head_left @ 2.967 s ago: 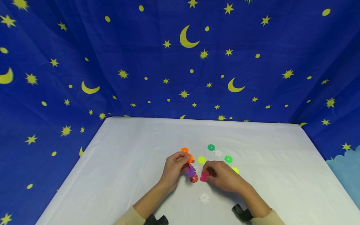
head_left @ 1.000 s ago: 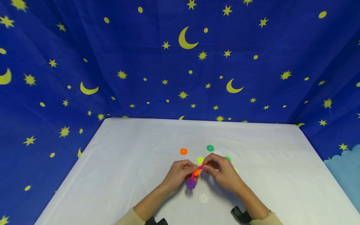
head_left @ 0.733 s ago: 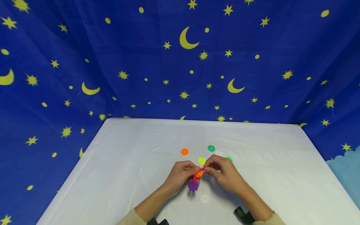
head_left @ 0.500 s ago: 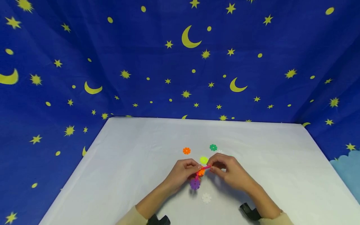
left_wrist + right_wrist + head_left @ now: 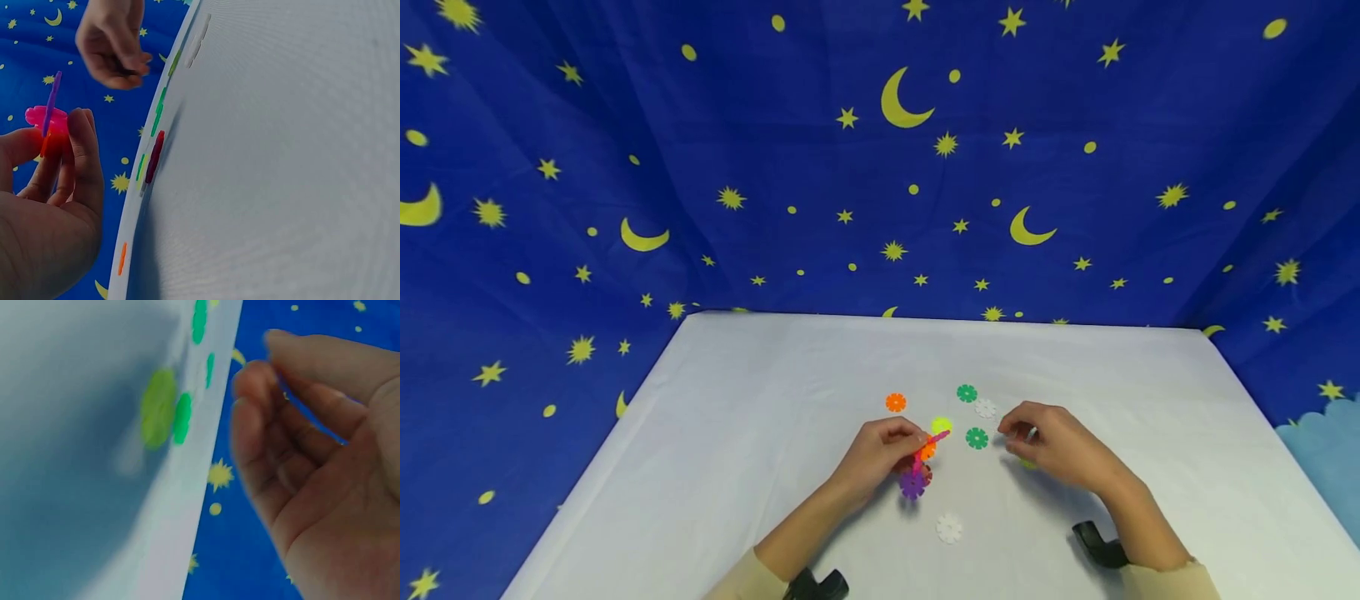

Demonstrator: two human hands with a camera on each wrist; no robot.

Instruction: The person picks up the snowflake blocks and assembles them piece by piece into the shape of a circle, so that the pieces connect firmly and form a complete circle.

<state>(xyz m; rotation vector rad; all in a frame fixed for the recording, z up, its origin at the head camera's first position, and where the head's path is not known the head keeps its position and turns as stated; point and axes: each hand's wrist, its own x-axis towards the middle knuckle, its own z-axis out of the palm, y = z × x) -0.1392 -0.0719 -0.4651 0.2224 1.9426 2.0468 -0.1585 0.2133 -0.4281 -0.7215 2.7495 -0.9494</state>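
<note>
My left hand (image 5: 880, 458) pinches a joined cluster of notched plastic discs just above the table. The cluster has a purple disc (image 5: 912, 485) at the bottom, an orange disc (image 5: 928, 449) and pink discs (image 5: 45, 118) set edge-on. Behind the purple disc, a red disc (image 5: 155, 157) lies on the cloth, partly hidden in the head view. To the right, my right hand (image 5: 1060, 442) hovers over the table with bent, loose fingers and nothing between them. Below it lies a yellow disc (image 5: 158, 409), mostly covered by the hand in the head view.
Loose discs lie flat on the white tablecloth (image 5: 760, 400): orange (image 5: 896, 402), yellow (image 5: 942, 426), a green disc (image 5: 967, 392), another green disc (image 5: 977, 437), white (image 5: 986, 407) and a nearer white disc (image 5: 949, 528). A blue star-patterned curtain (image 5: 820, 167) stands behind.
Three seconds ago my right hand held a pink disc apart. Both hands then met at the cluster; now my right hand has let go and moved right, and the pink piece stays on the cluster.
</note>
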